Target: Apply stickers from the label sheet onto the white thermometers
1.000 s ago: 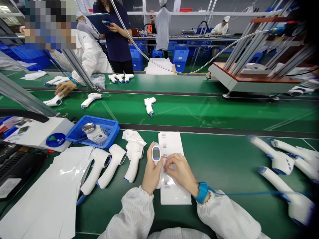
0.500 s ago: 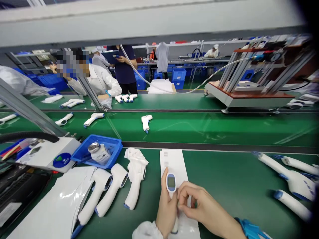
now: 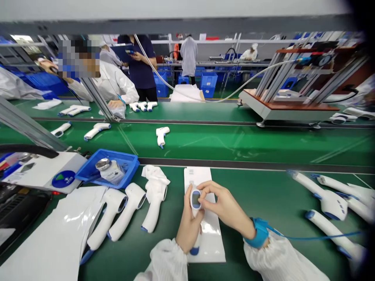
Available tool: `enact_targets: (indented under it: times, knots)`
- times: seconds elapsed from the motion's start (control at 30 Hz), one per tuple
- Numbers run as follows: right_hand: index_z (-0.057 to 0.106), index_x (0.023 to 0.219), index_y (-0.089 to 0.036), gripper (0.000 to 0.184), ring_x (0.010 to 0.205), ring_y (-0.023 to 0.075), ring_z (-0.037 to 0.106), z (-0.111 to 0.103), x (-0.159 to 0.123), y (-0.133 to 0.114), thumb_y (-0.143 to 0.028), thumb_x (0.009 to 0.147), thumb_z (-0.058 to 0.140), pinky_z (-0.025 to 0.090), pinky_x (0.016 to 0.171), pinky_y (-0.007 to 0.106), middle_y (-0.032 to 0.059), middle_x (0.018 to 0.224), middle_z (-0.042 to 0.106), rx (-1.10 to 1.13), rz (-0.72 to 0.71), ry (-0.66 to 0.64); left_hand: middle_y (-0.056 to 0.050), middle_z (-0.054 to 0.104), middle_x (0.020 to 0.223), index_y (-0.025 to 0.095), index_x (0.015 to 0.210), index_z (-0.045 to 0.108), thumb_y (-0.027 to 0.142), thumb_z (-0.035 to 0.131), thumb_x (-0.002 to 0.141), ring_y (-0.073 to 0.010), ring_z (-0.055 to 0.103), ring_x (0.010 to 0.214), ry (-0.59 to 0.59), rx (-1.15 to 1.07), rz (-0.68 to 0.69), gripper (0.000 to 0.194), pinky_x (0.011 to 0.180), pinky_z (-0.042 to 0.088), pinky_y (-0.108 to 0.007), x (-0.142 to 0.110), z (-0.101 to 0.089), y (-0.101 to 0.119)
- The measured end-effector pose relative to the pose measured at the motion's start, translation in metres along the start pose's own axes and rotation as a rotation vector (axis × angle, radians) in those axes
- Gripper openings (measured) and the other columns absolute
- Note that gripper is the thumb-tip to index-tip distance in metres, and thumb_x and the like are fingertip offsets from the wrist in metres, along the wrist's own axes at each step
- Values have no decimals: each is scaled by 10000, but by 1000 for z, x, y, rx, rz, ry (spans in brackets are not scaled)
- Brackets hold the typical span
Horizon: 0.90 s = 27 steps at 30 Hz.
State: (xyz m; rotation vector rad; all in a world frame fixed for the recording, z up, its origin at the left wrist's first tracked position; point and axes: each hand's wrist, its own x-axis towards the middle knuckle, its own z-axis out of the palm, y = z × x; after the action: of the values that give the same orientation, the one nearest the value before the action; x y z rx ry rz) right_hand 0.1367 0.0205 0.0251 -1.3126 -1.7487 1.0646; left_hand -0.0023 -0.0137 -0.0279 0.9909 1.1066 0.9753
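Observation:
My left hand (image 3: 187,228) is wrapped round a white infrared thermometer (image 3: 193,210), its screen end facing up and its blue-tipped handle pointing down towards me. The fingertips of my right hand (image 3: 224,205) pinch together at the right edge of the small screen; whatever they hold is too small to make out. Beneath both hands lies a white sheet (image 3: 212,238) with small printed marks near its top. To the left, one thermometer (image 3: 154,212) has a white cloth (image 3: 152,175) over its head, with two more thermometers (image 3: 131,210) beside it.
A blue tray (image 3: 130,173) holds a metal-capped bottle (image 3: 109,169). Glossy white sheets (image 3: 52,226) lie at left. Several thermometers (image 3: 331,201) rest at right, where a blue wrist cord (image 3: 319,237) stretches. Beyond, a green belt (image 3: 234,142) carries thermometers; a co-worker (image 3: 117,80) sits across it.
My right fingertips have moved from over the printed sheet to the thermometer's screen. The left hand still holds the thermometer. The thermometer on the belt has shifted left, and the view has tilted.

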Motion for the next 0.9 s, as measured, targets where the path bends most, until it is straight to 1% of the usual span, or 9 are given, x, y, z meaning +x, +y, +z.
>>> enact_targets:
  times: [0.03, 0.1, 0.27, 0.43, 0.5, 0.6, 0.7, 0.8, 0.9]
  knots:
    - [603, 714, -214, 101, 1010, 198, 633, 1, 1, 0, -144, 786, 606, 448, 929, 337, 36, 1060, 670, 5, 0, 5, -84, 197, 1602, 331, 1517, 175, 396, 547, 877, -176, 658, 750, -14, -14, -23, 743, 495, 520, -275, -1, 0, 2]
    - [607, 714, -216, 101, 1008, 194, 633, 3, 3, 0, -145, 786, 604, 451, 921, 333, 34, 1045, 675, 10, 10, 23, -82, 202, 1600, 340, 1518, 159, 357, 549, 864, -122, 603, 623, -25, -39, -47, 761, 412, 447, -243, -1, 1, 5]
    - [616, 716, -218, 96, 989, 192, 642, 7, 7, -1, -155, 788, 608, 461, 903, 326, 31, 1019, 685, 9, 13, 51, -58, 165, 1612, 318, 1525, 169, 268, 560, 820, -228, 651, 913, -28, -70, -58, 808, 641, 557, -310, -2, 0, 8]
    - [618, 728, -217, 93, 972, 184, 643, 9, 9, 2, -147, 788, 611, 458, 895, 317, 24, 994, 689, 5, 8, 66, -37, 229, 1592, 329, 1522, 192, 265, 566, 808, -280, 595, 1087, -4, -44, -43, 808, 837, 545, -377, -2, -2, 3]
    - [614, 721, -218, 95, 960, 185, 644, 9, 10, 2, -151, 789, 612, 458, 889, 320, 24, 978, 690, 3, 11, 70, -33, 217, 1595, 339, 1524, 166, 269, 555, 814, -264, 609, 1035, -14, -36, -59, 813, 796, 552, -363, -1, -3, 2]
    - [602, 699, -216, 107, 951, 187, 645, 7, 11, 0, -154, 785, 614, 459, 881, 322, 23, 966, 690, 1, 21, 61, -33, 175, 1603, 354, 1520, 140, 235, 529, 812, -211, 626, 907, -51, -28, -58, 817, 644, 544, -303, -2, -3, 3]
    - [598, 699, -217, 112, 940, 181, 647, 5, 13, -2, -146, 784, 611, 458, 873, 316, 16, 959, 691, -1, 23, 43, -47, 128, 1609, 368, 1509, 128, 175, 489, 806, -106, 577, 667, -80, -45, -39, 813, 504, 479, -253, -2, -4, 3]
    - [598, 706, -220, 111, 930, 175, 647, 3, 15, -2, -142, 784, 611, 457, 869, 312, 6, 959, 691, -13, 17, 26, -83, 131, 1605, 373, 1505, 106, 153, 467, 818, -28, 455, 486, -91, -76, -61, 807, 476, 448, -262, -2, -4, 4]
    - [596, 706, -221, 113, 924, 168, 646, 2, 15, -2, -138, 782, 614, 454, 868, 307, -5, 955, 689, -18, 15, 23, -95, 181, 1591, 365, 1508, 102, 159, 474, 822, -27, 451, 472, -90, -96, -77, 807, 488, 441, -271, -3, -4, 6]
